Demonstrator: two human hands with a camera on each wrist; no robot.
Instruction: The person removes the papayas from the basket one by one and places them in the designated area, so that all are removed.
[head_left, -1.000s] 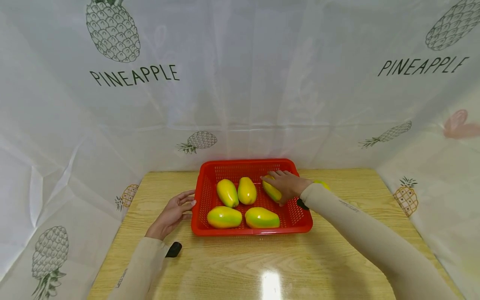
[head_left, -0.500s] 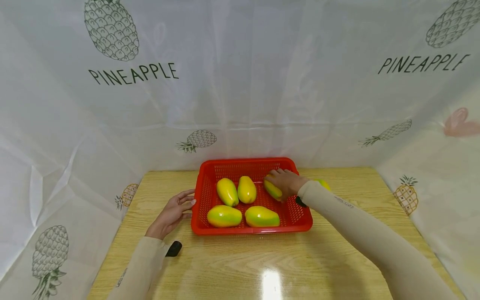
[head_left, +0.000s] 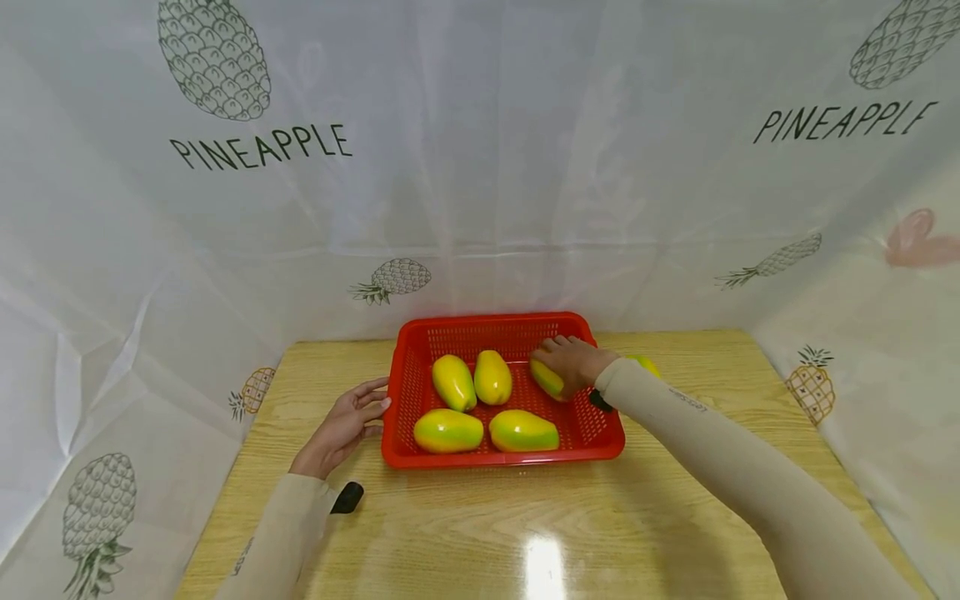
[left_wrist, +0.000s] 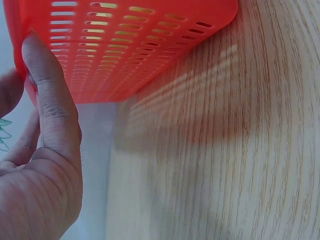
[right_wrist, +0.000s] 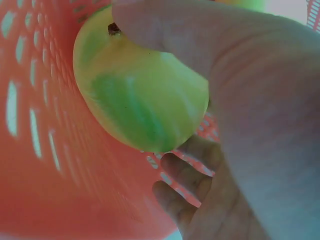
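Observation:
A red slotted plastic basket [head_left: 502,458] stands on the wooden table and has several yellow-green papayas lying in it. My right hand [head_left: 566,361] reaches into its right end and grips one papaya [head_left: 548,380] from above. In the right wrist view, the thumb lies over the stem end of this papaya [right_wrist: 135,100], with curled fingers on its other side. Two papayas [head_left: 453,382] lie at the basket's back and two more [head_left: 448,432] along its front. At the basket's left side, my left hand [head_left: 347,425] touches the rim from outside with thumb and fingertips.
Another yellow-green fruit [head_left: 645,364] shows behind the right forearm, on the table outside the basket. A white sheet printed with pineapples [head_left: 510,167] hangs behind the table [head_left: 442,533] and along both sides.
My right hand has settled lower over the papaya at the basket's right end, its fingers closing round it. The left hand and the basket have kept their places.

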